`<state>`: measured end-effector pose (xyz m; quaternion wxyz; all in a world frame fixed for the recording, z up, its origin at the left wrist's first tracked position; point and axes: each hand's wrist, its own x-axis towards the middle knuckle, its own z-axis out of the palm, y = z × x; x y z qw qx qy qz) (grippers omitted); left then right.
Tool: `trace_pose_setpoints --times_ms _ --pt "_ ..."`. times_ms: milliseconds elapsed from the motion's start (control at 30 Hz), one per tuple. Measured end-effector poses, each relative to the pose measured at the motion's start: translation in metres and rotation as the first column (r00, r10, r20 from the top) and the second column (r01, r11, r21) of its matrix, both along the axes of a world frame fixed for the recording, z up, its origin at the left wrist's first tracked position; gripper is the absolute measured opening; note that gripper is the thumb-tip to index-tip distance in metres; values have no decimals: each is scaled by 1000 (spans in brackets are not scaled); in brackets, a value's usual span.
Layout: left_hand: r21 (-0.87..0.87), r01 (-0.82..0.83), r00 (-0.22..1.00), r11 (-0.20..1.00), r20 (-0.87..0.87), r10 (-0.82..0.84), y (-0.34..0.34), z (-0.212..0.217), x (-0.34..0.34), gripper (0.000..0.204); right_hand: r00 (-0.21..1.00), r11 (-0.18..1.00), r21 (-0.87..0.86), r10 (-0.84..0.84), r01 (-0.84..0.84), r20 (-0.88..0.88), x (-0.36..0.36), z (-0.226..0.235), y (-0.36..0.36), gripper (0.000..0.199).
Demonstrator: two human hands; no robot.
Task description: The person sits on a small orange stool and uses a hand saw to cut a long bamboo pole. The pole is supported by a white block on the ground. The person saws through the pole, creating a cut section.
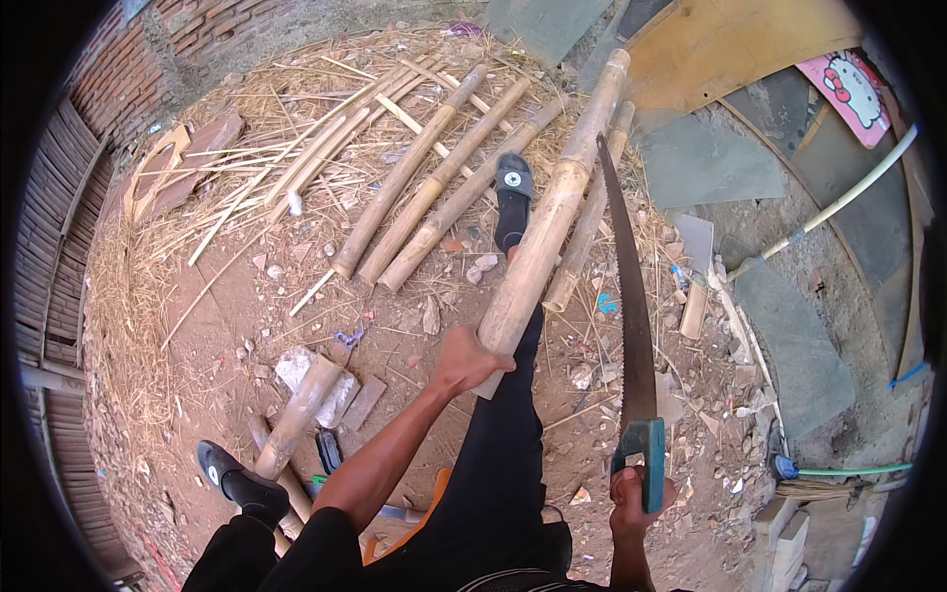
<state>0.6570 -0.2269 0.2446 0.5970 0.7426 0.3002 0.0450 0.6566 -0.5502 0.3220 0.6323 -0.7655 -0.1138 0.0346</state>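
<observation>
Fingers of the left hand (466, 361) are curled around the near end of a thick bamboo pole (557, 222), spread to its width. Fingers of the right hand (636, 498), near and to the right, are wrapped around the green handle of a saw (636, 345).

At the far left stand a slatted wall (54, 266) and a brick wall (148, 64). Near left, a dark sandal (223, 474) on the left foot sits beside a short bamboo piece (296, 419). Farther off, thin bamboo strips (321, 163) lie on straw, and to their right three long poles (424, 187) rest side by side on the ground.

Between these and the held pole is the right foot's sandal (514, 178). The held pole slants from the middle of the scene, over the right leg (493, 444), toward far right. Another pole (587, 222) lies partly behind it, on its right side. The saw blade points away, teeth facing left; its tip overlaps the held pole's right edge, but I cannot tell whether they touch. Grey slabs (710, 163), a tan sheet (755, 49) and a pink board (850, 97) lie far right, with a pale hose (843, 202) at the right edge.
</observation>
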Motion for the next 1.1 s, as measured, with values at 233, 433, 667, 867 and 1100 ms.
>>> trace_pose_setpoints --times_ms 233,433,667,867,1100 --pt "11 54 983 999 -174 -51 -79 -5 141 64 990 992 -6 -122 122 -68 27 -17 -38 37" --pt "29 53 968 998 -246 -45 -121 -79 196 69 985 993 -24 -121 119 -125 52 -56 -54 28" --pt "507 186 947 842 -321 -17 -108 -87 236 112 959 977 72 -178 198 -218 60 -59 -23 31" --pt "347 61 978 936 165 -125 -66 -106 32 90 985 1000 12 -2 5 -172 -23 -64 -28 36" --pt "746 -131 853 652 -250 458 81 -75 -395 86 945 959 141 269 -245 -185 -172 -29 32 34"
